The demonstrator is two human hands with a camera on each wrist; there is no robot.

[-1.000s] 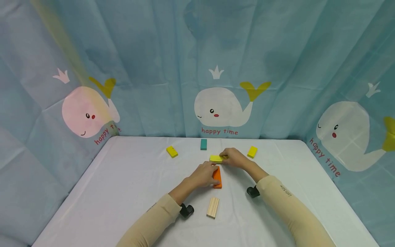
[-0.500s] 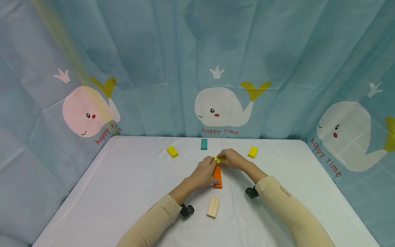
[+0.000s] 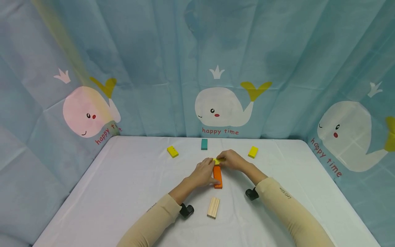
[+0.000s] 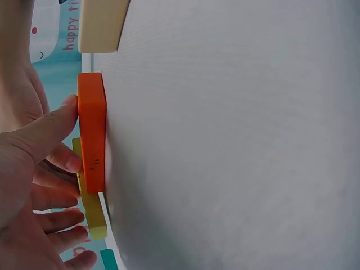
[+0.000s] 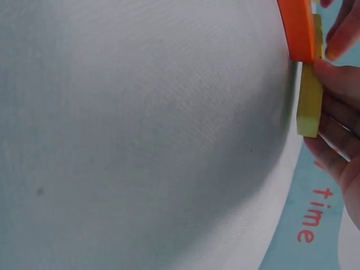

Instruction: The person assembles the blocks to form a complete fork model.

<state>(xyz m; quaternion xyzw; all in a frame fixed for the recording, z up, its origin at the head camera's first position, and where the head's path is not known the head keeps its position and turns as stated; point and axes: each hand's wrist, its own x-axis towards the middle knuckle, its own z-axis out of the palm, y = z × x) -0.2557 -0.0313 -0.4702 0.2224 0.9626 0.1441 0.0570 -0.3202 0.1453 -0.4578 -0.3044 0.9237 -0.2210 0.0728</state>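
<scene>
A: Landmark for all entries: the orange block [image 3: 217,173], lying on the white-covered table [image 3: 123,192]. Begin at the left.

B: Item one, left yellow block [image 3: 172,151]: flat, beyond the orange block and well to its left.

A: Next?

B: Left hand [image 3: 201,174], just left of the orange block. Thumb touches the block toward its near end; the other fingers are spread, loosely bent, and reach toward its far end. It has no closed grip on anything.

A: Do those fingers touch yellow?

B: Cannot tell. Next, teal block [image 3: 204,144]: well beyond the orange block, slightly left. Then a plain wooden piece [image 3: 213,208] with lengthwise lines: nearer the person than the orange block, tilted a little.

A: Item at the far end?

B: Middle yellow block [image 5: 309,107], set crosswise at the orange block's far end; whether the two touch is unclear.

A: Held?

B: Yes. Right hand [image 3: 232,160], beyond the orange block and to its right: thumb on the near side, fingers behind, pinching the yellow piece.

A: Last entry?

B: Right yellow block [image 3: 253,152]: slanted, beyond the orange block and well to its right.
</scene>
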